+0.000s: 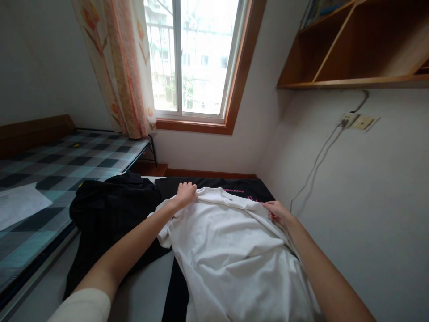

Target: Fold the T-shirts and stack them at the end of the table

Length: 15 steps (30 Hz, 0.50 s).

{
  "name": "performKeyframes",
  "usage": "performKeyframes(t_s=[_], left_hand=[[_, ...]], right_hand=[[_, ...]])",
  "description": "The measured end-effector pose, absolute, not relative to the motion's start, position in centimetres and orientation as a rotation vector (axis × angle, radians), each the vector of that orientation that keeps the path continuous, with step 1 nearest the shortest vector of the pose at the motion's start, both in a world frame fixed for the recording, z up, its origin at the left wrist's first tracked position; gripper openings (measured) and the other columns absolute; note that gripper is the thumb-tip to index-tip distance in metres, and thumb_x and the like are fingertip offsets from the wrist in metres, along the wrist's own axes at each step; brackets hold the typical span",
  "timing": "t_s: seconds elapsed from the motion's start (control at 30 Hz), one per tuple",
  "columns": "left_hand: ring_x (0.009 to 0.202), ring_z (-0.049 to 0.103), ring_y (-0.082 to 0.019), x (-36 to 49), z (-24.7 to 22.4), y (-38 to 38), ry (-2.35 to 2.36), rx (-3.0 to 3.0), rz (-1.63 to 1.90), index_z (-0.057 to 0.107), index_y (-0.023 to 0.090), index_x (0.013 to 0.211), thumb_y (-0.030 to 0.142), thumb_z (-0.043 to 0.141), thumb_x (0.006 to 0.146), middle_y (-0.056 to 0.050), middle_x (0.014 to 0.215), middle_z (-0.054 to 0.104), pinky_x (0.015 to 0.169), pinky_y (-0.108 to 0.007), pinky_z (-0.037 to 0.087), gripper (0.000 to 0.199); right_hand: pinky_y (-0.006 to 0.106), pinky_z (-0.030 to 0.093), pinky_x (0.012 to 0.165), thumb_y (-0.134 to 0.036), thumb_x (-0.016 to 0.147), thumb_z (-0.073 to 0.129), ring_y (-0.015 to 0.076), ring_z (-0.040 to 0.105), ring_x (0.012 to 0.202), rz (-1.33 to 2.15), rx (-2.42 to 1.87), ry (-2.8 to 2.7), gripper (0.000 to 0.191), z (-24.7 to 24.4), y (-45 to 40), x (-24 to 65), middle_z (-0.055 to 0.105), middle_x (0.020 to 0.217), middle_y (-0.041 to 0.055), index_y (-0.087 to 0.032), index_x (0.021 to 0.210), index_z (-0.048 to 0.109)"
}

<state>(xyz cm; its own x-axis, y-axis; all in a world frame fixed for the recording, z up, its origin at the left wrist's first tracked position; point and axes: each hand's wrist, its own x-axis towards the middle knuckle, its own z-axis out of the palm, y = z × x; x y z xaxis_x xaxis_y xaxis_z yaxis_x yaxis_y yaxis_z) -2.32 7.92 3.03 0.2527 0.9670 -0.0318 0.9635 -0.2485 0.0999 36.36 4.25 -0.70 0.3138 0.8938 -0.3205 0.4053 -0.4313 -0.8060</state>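
A white T-shirt (231, 246) lies spread and wrinkled in front of me, its collar at the far end. My left hand (186, 193) is closed on its left shoulder, knuckles up. At the opposite shoulder, my right hand (277, 210) pinches the fabric with thumb and fingers. Under the shirt's far edge is a black garment (208, 182) with pink lettering, mostly covered. A heap of black clothing (114, 205) sits to the left, beyond my left forearm. Below, part of a pale tabletop (147, 286) shows.
On the left stands a bed with a checked cover (100, 150) and a paper sheet (20, 203). A curtain (124, 67) hangs by the window (204, 58). A wooden shelf (351, 82) juts from the right wall, above a socket (350, 120) with a hanging cable (315, 165).
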Motion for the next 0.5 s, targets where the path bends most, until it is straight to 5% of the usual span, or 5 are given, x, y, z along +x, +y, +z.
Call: performKeyframes(t_s=[0.17, 0.33, 0.5], left_hand=[[0.099, 0.065, -0.027, -1.4, 2.5, 9.2, 1.861, 2.301, 0.064, 0.067, 0.016, 0.105, 0.033, 0.054, 0.087, -0.016, 0.113, 0.064, 0.082, -0.033, 0.048, 0.028], [0.095, 0.067, -0.026, -1.5, 2.5, 9.8, 1.862, 2.236, 0.118, 0.069, 0.018, 0.098, 0.029, 0.053, 0.087, -0.014, 0.105, 0.069, 0.076, -0.030, 0.048, 0.023], [0.086, 0.066, -0.021, -1.9, 6.4, 8.3, 1.865, 2.287, 0.445, 0.070, 0.022, 0.089, 0.029, 0.049, 0.087, -0.006, 0.090, 0.072, 0.072, -0.027, 0.046, 0.022]], right_hand=[[0.017, 0.024, 0.030, -0.024, 0.070, 0.069, 0.0063, 0.036, 0.031, 0.985, -2.126, -1.236, 0.015, -1.7, 5.1, 37.2, 0.042, 0.040, -0.0068, -0.016, 0.071, 0.057], [0.022, 0.047, 0.039, -0.033, 0.080, 0.059, 0.0124, 0.059, 0.046, 0.773, -1.821, -0.923, 0.018, -0.6, 5.5, 35.8, 0.056, 0.065, -0.0026, -0.020, 0.090, 0.051], [0.025, 0.051, 0.045, -0.043, 0.081, 0.056, 0.0112, 0.055, 0.055, 0.225, -1.400, -0.749, 0.031, 3.6, 5.4, 33.9, 0.053, 0.077, -0.0036, -0.021, 0.099, 0.046]])
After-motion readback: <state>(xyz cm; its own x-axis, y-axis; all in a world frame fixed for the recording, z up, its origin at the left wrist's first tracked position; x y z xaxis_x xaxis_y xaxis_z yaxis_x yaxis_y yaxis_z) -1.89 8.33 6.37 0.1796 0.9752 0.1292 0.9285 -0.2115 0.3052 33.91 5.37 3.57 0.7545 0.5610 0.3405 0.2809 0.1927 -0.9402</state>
